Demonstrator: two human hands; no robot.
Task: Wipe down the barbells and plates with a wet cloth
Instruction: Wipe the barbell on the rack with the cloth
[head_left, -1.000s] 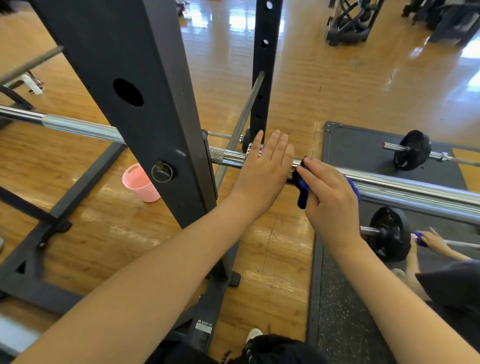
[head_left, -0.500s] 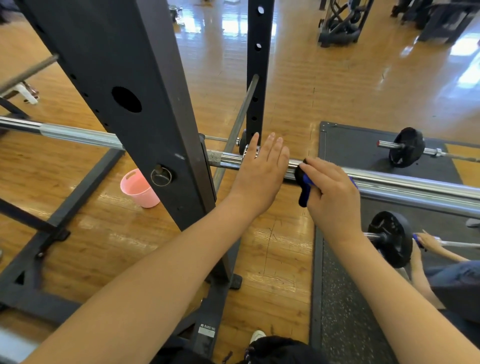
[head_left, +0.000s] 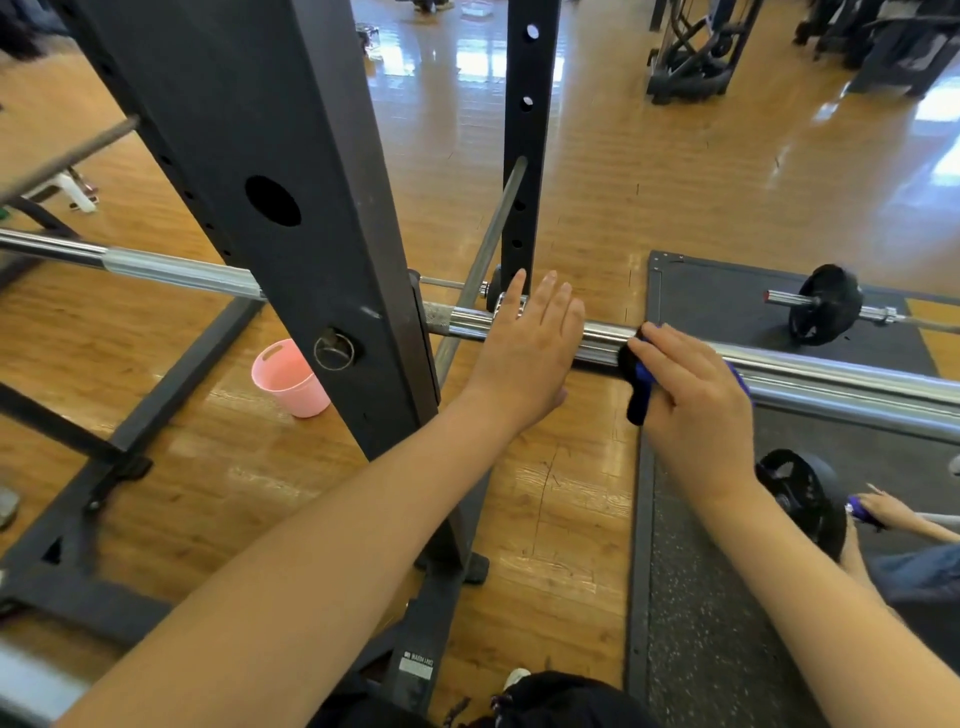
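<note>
— Gripping the blue cloth (head_left: 640, 387), is that the right hand (head_left: 691, 410)?
— Yes, its fingers (head_left: 670, 345) curl round it, pressing it on the chrome barbell (head_left: 831, 376) resting across the black rack (head_left: 291, 218).
— And the left hand (head_left: 524, 358)?
— Flat on the bar just beside it, fingers straight, holding nothing. A pink bucket (head_left: 288, 379) sits on the floor.

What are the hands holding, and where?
The right hand grips a blue cloth bunched around the barbell sleeve. The left hand lies flat on the bar, holding nothing.
</note>
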